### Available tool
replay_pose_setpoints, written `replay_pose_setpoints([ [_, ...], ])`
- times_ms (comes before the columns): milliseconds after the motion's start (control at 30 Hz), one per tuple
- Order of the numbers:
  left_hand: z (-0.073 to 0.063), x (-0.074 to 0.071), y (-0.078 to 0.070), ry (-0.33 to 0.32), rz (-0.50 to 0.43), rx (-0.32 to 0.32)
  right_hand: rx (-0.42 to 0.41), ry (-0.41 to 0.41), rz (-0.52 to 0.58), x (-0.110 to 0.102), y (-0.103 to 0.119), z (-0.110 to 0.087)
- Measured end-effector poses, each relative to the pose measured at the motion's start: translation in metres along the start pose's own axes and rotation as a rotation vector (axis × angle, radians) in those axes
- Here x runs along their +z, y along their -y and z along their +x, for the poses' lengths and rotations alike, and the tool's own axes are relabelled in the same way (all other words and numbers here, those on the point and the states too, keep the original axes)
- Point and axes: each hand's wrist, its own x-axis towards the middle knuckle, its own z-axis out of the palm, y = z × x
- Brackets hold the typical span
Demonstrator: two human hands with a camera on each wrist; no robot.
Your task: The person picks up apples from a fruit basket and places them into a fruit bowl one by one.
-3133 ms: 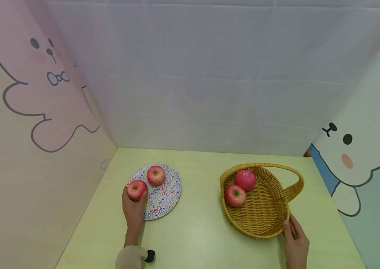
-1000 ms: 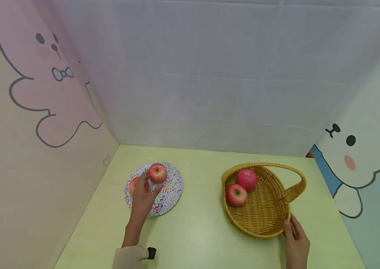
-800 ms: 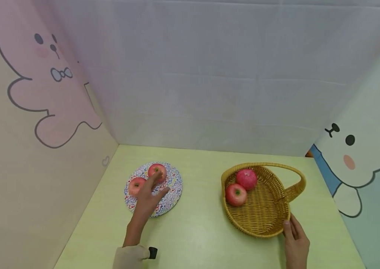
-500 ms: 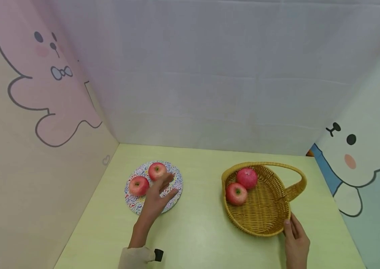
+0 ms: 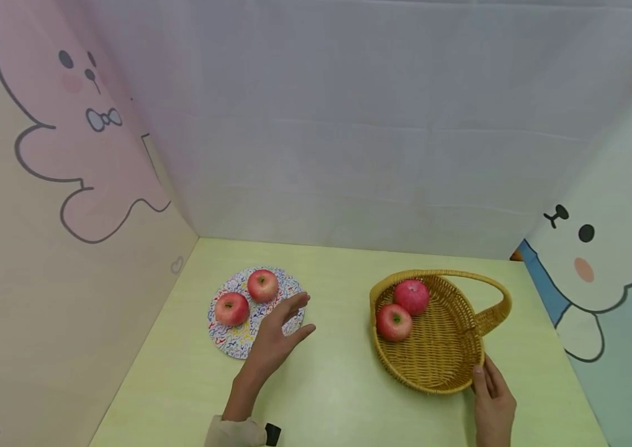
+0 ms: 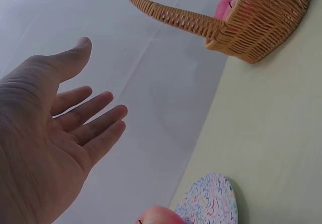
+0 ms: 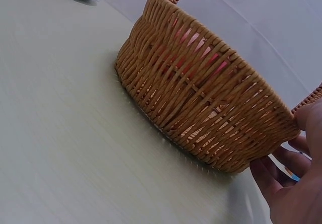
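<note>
In the head view my left hand point(image 5: 274, 338) hovers over the right front edge of a round patterned plate point(image 5: 238, 344), holding nothing. Its fingers are spread and relaxed, as the left wrist view also shows. Two red apples sit on the plate: a front-left apple point(image 5: 232, 309) and a back apple point(image 5: 262, 285). To the right stands a wicker basket point(image 5: 433, 363) with a red apple point(image 5: 394, 322) and a pinkish-red round fruit point(image 5: 411, 297) inside. My right hand point(image 5: 493, 400) holds its front-right side, thumb at the rim and fingers on the outer wall.
The basket's tall handle point(image 5: 499, 304) arches over its back and right side. A pale yellow-green table point(image 5: 338, 385) lies under everything. Behind it hangs a white cloth point(image 5: 321, 155), with cartoon-printed panels on the left point(image 5: 42, 279) and right point(image 5: 623, 248).
My left hand has let go of the front-left apple, passed by the back apple, and moved right and away from both. The right hand stays on the basket.
</note>
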Motion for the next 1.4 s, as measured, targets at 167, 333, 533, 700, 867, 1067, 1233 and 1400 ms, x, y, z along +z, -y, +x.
replay_pose_setpoints([
  [167, -0.001, 0.011, -0.006, 0.011, -0.055, 0.013, -0.006, 0.001, 0.003, 0.0, -0.001, 0.0],
  [333, -0.001, 0.028, -0.009, -0.015, -0.13, 0.053, -0.01, -0.009, 0.015, 0.0, -0.001, 0.0],
  [533, -0.002, 0.054, -0.014, -0.03, -0.154, 0.084, -0.015, -0.011, 0.011, 0.001, 0.0, 0.0],
  [700, -0.004, 0.07, -0.018, 0.035, -0.201, 0.063, -0.011, -0.022, 0.01, 0.001, 0.0, 0.0],
  [867, -0.006, 0.084, -0.023, 0.12, -0.268, 0.027, 0.0, -0.021, -0.009, 0.001, 0.0, -0.001],
  [1067, -0.003, 0.102, -0.03, 0.175, -0.31, 0.062, 0.007, -0.025, -0.001, 0.001, 0.001, -0.001],
  [1233, 0.0, 0.117, -0.036, 0.202, -0.292, 0.103, 0.003, -0.035, 0.013, 0.001, 0.0, -0.002],
  [1400, 0.005, 0.129, -0.044, 0.186, -0.229, 0.077, -0.014, -0.033, 0.045, 0.001, -0.001, -0.002],
])
